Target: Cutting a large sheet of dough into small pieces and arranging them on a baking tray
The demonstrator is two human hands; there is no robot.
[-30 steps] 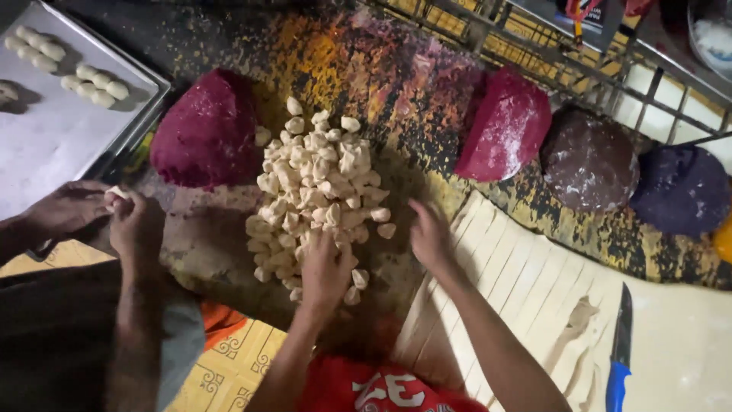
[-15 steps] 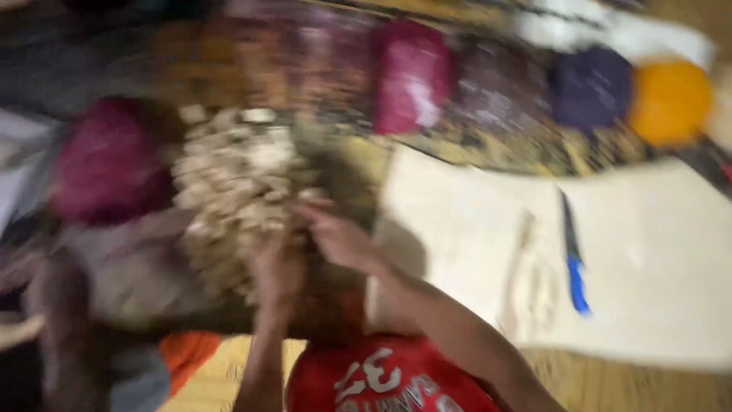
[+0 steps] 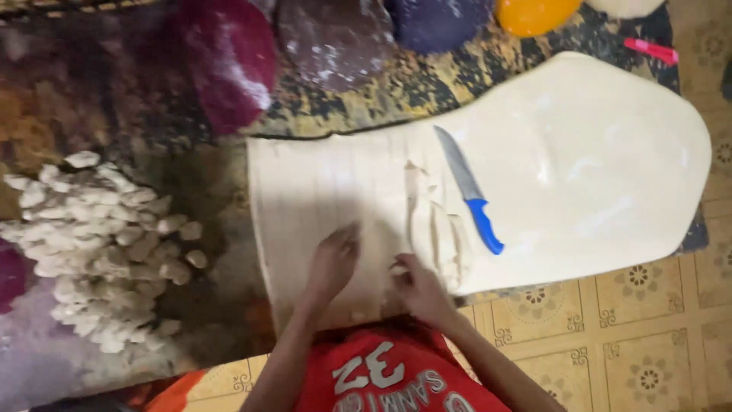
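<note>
Both hands rest at the near edge of the rolled-out dough sheet: the left hand lies flat with fingers loosely spread, the right hand pinches a cut dough strip. Just beyond lies a blue-handled knife. A pile of dough pieces sits left; coloured dough balls line the far edge.

You get soft, warm indoor light, brightest on the pale rolled-out dough sheet, which nearly glares. Your arms cast a shadow across its near edge. The left side stays dim, and everything looks slightly motion-blurred.
</note>
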